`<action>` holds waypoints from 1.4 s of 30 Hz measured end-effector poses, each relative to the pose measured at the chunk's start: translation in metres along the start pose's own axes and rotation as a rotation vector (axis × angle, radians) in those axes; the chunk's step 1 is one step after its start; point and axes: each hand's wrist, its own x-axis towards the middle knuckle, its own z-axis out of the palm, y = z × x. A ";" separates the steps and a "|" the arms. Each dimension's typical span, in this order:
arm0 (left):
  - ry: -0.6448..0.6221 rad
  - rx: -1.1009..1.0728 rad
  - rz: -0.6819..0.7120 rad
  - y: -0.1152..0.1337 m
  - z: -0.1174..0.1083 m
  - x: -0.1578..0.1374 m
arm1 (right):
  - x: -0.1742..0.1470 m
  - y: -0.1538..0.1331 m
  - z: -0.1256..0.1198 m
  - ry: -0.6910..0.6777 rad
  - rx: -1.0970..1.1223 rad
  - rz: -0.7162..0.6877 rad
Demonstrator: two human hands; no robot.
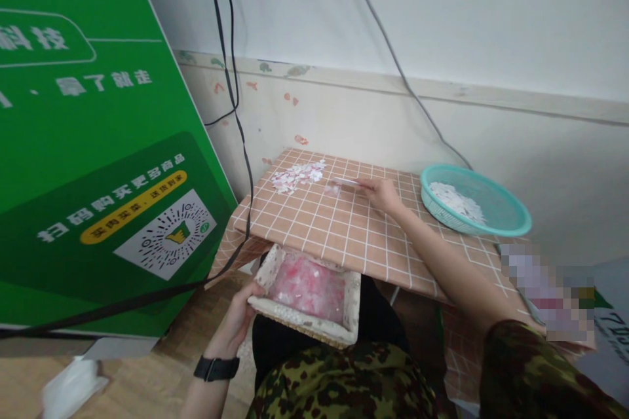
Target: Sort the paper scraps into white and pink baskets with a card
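Note:
My left hand [240, 316] is closed on the left edge of a cloth-lined wicker basket [304, 322], which is over my lap, just under the table's front edge. Inside it lie small pink and clear plastic-looking pieces [309, 288]. Above the table, my right hand [382, 194] pinches a thin pale flat strip [346, 181] that points left. Just below the strip, a small clear and pinkish piece [333, 190] rests on the tablecloth. Farther left is a loose pile of small white and pink pieces [297, 175].
A brown checked cloth covers the table [363, 229]. On its right side stands a teal plastic colander [514, 221] with white pieces [455, 201] in it. A large green sign panel [98, 163] rises at left, with a black strap [249, 177] hanging by the table's left corner.

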 end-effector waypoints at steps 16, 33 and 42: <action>-0.004 -0.044 0.021 -0.006 -0.001 0.007 | -0.076 -0.009 -0.039 0.147 0.131 0.267; -0.045 -0.018 -0.020 -0.007 -0.002 0.009 | -0.062 -0.029 -0.008 0.000 0.623 0.346; -0.027 -0.020 -0.020 -0.003 -0.001 0.005 | -0.061 -0.010 -0.023 0.099 0.513 0.376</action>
